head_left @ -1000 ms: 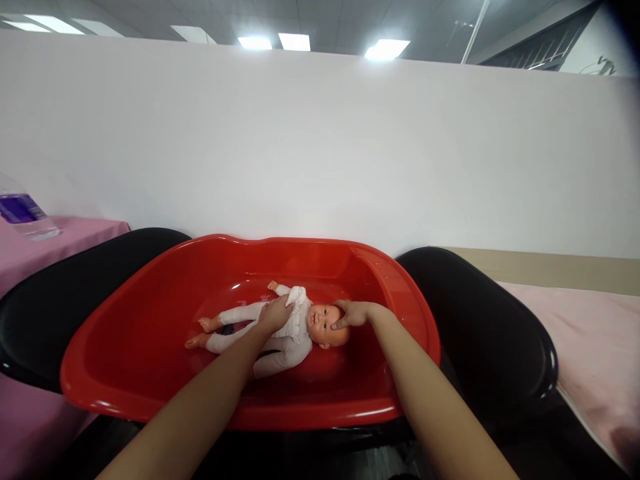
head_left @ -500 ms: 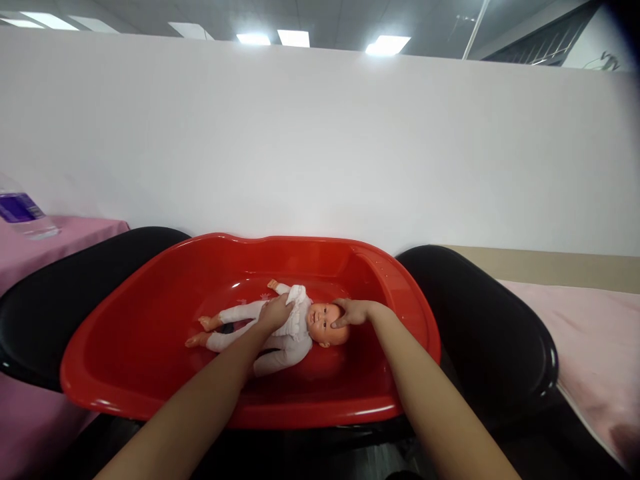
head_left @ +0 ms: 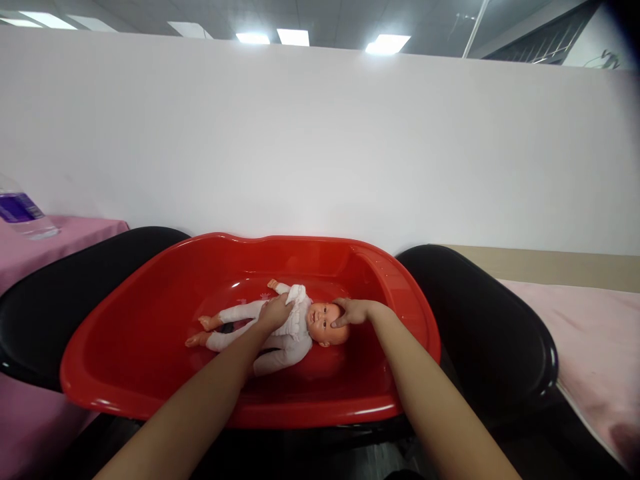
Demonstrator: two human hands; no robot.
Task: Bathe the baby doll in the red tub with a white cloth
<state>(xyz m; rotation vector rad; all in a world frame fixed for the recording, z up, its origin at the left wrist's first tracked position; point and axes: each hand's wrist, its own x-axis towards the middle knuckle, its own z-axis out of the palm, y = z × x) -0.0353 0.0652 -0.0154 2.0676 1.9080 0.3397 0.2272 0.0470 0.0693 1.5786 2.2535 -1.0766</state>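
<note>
A baby doll [head_left: 298,327] in white clothes lies face up inside a red baby bathtub [head_left: 417,313], its head toward the right and its bare feet toward the left. My left hand [head_left: 275,312] rests on the doll's belly, the fingers closed on the white top. At the other end, my right hand [head_left: 356,311] grips the top of the doll's head [head_left: 320,323], thumb across the forehead. My left forearm hides part of the doll's legs and near side.
Black chairs [head_left: 473,320] flank the tub on both sides. To the left, a clear bottle with a purple label [head_left: 23,210] stands on a pink-covered table [head_left: 95,227]. A pink-covered surface [head_left: 595,333] lies at right. A white partition [head_left: 320,140] rises behind the tub.
</note>
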